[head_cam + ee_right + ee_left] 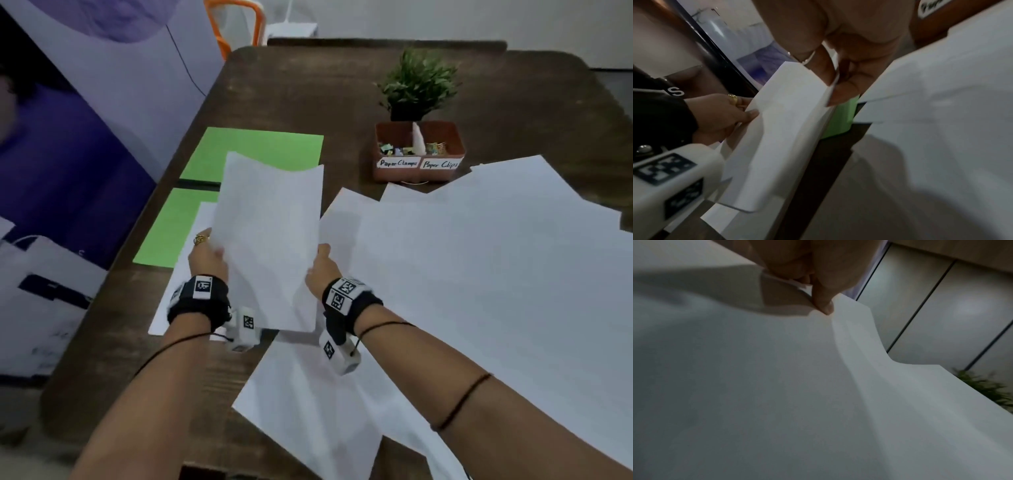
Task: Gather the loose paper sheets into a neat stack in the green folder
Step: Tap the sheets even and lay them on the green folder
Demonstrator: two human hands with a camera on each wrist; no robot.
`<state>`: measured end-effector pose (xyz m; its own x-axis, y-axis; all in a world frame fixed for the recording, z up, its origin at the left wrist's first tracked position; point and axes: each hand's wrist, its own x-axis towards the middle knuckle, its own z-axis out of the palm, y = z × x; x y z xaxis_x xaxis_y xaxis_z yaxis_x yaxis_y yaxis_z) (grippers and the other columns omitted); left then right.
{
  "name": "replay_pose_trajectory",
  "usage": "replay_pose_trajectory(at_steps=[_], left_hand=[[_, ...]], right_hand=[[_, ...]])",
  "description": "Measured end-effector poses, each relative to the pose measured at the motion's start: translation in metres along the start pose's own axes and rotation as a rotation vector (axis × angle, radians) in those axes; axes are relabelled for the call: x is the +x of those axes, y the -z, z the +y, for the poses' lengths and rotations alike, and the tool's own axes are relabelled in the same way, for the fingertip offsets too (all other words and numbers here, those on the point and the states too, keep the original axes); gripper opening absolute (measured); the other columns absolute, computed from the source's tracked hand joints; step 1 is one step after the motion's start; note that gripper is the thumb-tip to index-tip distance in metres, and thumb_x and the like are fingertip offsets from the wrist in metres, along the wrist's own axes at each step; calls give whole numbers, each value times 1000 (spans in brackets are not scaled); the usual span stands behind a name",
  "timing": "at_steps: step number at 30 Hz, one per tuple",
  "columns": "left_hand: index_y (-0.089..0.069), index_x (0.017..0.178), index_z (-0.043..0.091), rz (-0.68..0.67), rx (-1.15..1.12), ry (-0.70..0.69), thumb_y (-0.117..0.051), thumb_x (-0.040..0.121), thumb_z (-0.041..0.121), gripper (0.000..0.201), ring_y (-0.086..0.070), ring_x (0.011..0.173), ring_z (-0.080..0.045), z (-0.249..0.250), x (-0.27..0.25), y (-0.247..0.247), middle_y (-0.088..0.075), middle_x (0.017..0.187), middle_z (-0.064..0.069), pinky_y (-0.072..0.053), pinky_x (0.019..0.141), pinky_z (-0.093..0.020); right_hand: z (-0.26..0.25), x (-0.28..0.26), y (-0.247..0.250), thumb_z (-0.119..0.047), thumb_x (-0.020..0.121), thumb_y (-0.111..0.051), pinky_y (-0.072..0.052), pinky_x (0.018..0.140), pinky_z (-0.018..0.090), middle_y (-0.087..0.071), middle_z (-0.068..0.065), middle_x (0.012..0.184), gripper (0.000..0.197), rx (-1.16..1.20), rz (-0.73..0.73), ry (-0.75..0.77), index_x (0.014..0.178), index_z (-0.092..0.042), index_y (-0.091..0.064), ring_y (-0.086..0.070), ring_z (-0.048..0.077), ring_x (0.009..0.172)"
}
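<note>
Held sheets (270,240): a small bundle of white paper, count not readable, raised above the table (308,92) and bowed, over the near half of the green folder (253,154).

Left hand (205,255): one; fingers clamped on the bundle's left edge, thumb on the upper face. One gold ring (200,239).

Right hand (322,265): one; fingers pinched on the bundle's right edge, as the right wrist view shows. One thin ring (807,59).

Green folder: one, lying open and flat at the table's left side, two panels with a dark gap between them. One white sheet (181,274) lies on the near panel, overhanging its front edge.

Loose sheets (479,274): several, overlapping, spread over the right and near part of the table; exact count cannot be told.

Brown box (419,150): one, two compartments, two handwritten labels reading "Paper Clamps" and "Paper Clips"; small coloured items inside.

Potted plant (418,82): one, just behind the box.

Orange chair frame (236,20): one, beyond the table's far edge.
</note>
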<state>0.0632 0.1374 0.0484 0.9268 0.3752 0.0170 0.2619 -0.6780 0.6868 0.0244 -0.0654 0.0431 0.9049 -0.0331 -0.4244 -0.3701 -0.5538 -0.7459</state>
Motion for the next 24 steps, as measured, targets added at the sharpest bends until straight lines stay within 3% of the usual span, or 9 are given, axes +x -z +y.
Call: replay_pose_trajectory(at_steps=[3, 7, 11, 14, 17, 20, 22, 24], left_hand=[[-47, 130, 3, -27, 74, 61, -47, 87, -10, 45, -56, 111, -39, -37, 22, 12, -60, 115, -27, -44, 97, -42], [-44, 132, 9, -70, 69, 83, -43, 84, -15, 53, -57, 111, -34, -74, 42, 13, -59, 117, -23, -44, 98, -45], [-40, 137, 17, -130, 38, 166, -35, 80, -22, 69, -59, 104, -24, -89, 48, 11, -60, 112, -13, -47, 96, -41], [-40, 138, 15, -172, 85, 170, -41, 84, -16, 62, -56, 110, -31, -97, 51, 11, -59, 118, -17, -45, 97, -42], [-25, 145, 20, -159, 327, 70, -60, 85, 3, 72, -35, 129, -35, -97, 43, 13, -34, 143, -15, -31, 104, -49], [-7, 148, 31, -174, 491, -46, -68, 83, 25, 90, -13, 139, -34, -77, 22, 10, -10, 154, -10, -18, 108, -54], [-6, 148, 33, -226, 449, -117, -66, 84, 27, 88, -11, 141, -33, -57, 5, 4, -8, 155, -9, -16, 110, -55], [-16, 148, 29, -289, 361, -204, -65, 85, 26, 80, -17, 139, -31, -40, -16, -8, -16, 153, -8, -19, 110, -51]], right_hand=[[-13, 14, -37, -6, 90, -47, -48, 82, 37, -55, 20, 112, 45, -18, -26, 16, 131, -3, -29, -56, 35, 101], [-12, 24, -64, -12, 89, -55, -49, 84, 41, -56, 21, 110, 35, -111, -46, 11, 117, -3, -37, -57, 36, 99], [-12, 26, -84, -12, 88, -56, -45, 81, 33, -55, 20, 113, 42, -121, -54, -5, 125, -2, -36, -57, 33, 102], [-12, 24, -92, -14, 89, -57, -41, 83, 30, -52, 18, 121, 47, -117, -56, -34, 129, -1, -35, -53, 31, 109], [-10, 18, -88, -26, 87, -64, -40, 85, 29, -50, 15, 124, 56, -118, -9, -70, 129, -3, -36, -51, 30, 113], [-1, 12, -67, -32, 86, -64, -36, 100, 33, -40, 12, 137, 63, -85, 117, -34, 137, -8, -34, -43, 27, 125], [15, 5, -46, -27, 88, -62, -31, 104, 30, -35, 12, 138, 57, -129, 214, 3, 136, -10, -38, -39, 25, 126], [43, -6, -22, -20, 88, -62, -29, 103, 28, -36, 15, 134, 46, -196, 323, 41, 130, -9, -48, -39, 28, 123]])
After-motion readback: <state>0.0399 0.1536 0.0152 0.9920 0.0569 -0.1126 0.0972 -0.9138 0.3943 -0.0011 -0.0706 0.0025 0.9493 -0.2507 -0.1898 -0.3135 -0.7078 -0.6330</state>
